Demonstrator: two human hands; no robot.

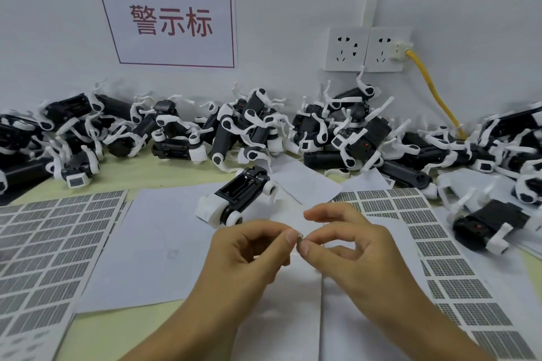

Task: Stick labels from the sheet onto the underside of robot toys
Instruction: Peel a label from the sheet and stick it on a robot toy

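Two bare hands, left grip (249,255) and right grip (349,246), on bare forearms. No sleeves, gloves, rings or watch visible. Short, plain, unpainted nails. Forearms cut off by lower frame edge.

Both hands, left (249,255) and right (352,246), pinch a small label (299,239) between their fingertips, just below an overturned robot toy (237,199).

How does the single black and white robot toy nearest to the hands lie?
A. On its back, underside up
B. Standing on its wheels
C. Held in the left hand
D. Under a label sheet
A: the black and white robot toy lies belly-up on white paper, its open compartment facing upward.
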